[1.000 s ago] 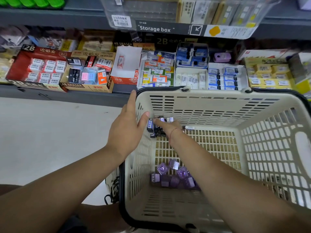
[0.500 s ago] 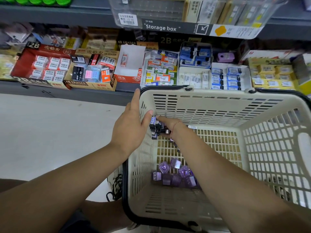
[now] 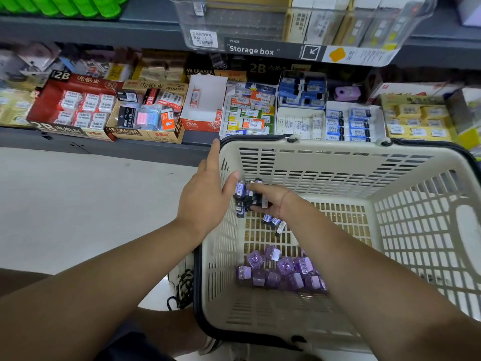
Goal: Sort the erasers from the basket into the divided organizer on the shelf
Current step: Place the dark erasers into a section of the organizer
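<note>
**Right hand grabbing blue erasers in basket, left hand bracing basket wall**

Right hand (image 3: 265,200) is reaching into the far-left corner of the cream basket (image 3: 338,165), fingers curling round a bunch of blue-wrapped erasers (image 3: 246,195) and holding them just off the basket floor. Exact count in the grip: cannot tell. Left hand (image 3: 205,196) is lying against the outside of the basket's left wall, fingers straight and pointing toward the shelf (image 3: 104,149), thumb hooking over the rim to the inside, right beside the held bunch; it is gripping nothing. A few loose blue erasers (image 3: 273,222) are lying on the basket floor just near of the right hand. A pile of purple erasers (image 3: 281,272) is sitting nearer on the basket floor, partly under the right forearm. The basket's far rim is sitting just in front of the white divided organizer (image 3: 338,105) on the shelf, whose compartments are holding rows of wrapped erasers. Left of it, a red 2B box (image 3: 73,105) and a brown 4B box (image 3: 148,121) are showing more erasers. A clear storage box (image 3: 234,24) is hanging over the upper shelf edge
</note>
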### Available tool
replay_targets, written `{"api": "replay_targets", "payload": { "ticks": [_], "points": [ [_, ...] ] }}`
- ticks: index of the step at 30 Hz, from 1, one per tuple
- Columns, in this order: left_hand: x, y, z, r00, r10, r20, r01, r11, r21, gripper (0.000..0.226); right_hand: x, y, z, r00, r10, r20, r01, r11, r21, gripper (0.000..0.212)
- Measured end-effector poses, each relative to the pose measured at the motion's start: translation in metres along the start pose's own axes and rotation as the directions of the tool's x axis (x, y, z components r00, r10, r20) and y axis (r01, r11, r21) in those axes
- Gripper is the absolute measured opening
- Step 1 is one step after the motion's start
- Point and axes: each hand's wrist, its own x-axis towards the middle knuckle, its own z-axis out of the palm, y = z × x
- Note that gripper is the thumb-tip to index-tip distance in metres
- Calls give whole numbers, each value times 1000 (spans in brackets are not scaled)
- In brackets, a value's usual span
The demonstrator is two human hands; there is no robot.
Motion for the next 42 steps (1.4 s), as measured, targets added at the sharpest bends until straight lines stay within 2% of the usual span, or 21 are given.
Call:
{"api": "replay_targets", "payload": {
  "ticks": [2,5,9,15,18,19,21,22,23,24,25,26,27,28,29,31,34,42],
  "points": [
    [0,1,0,1000,-8,8,8,1000,3,70,-2,-1,8,1000,-23,6,24,998,-66,29],
    [-1,2,-1,1000,2,10,-2,1000,17,69,0,-2,16,997,-53,-62,46,994,-98,41],
    [0,0,-1,1000,4,9,-5,1000,23,70,-3,-1,12,997,-28,-67,25,999,-40,20],
    [1,0,2,999,12,36,-15,996,93,69,-21,-3,-1,996,-34,-86,35,999,9,19],
    [1,4,1,997,69,-41,-59,974,220,67,-53,-17,-4,993,-88,-72,89,996,8,21],
    [0,11,-1,995,80,-62,-68,982,175,65,-68,-25,-5,992,-115,-52,115,993,0,25],
    [0,37,-11,997,12,-71,-20,993,-120,61,-102,-44,-5,980,-199,-20,199,980,-4,34],
    [0,54,-18,995,-102,-22,88,935,-344,60,-121,-55,-4,968,-250,-16,250,968,-6,34],
    [2,72,-27,963,-249,104,263,773,-578,59,-140,-64,-2,950,-312,-19,312,950,0,30],
    [4,90,-36,891,-353,284,435,494,-753,59,-159,-71,0,922,-386,-31,387,922,17,25],
    [7,106,-45,801,-375,467,561,196,-804,61,-176,-76,4,885,-463,-46,465,885,29,23],
    [10,120,-53,734,-328,594,622,-26,-783,61,-192,-79,9,839,-542,-54,544,839,26,23],
    [13,131,-62,708,-264,655,632,-176,-754,60,-204,-81,14,781,-621,-66,623,783,-2,23],
    [16,141,-70,710,-216,671,616,-271,-739,57,-212,-81,18,710,-698,-90,696,716,-57,22],
    [17,149,-78,723,-173,669,597,-332,-731,54,-218,-81,21,630,-767,-120,757,641,-126,23],
    [15,162,-90,756,-103,647,568,-389,-725,47,-228,-82,24,486,-863,-136,829,504,-241,28],
    [7,176,-101,802,-50,596,523,-426,-739,34,-243,-85,24,352,-930,-101,858,364,-362,31],
    [-6,182,-127,861,-63,504,407,-508,-759,23,-268,-94,38,283,-958,41,833,224,-507,24]
  ]
}}
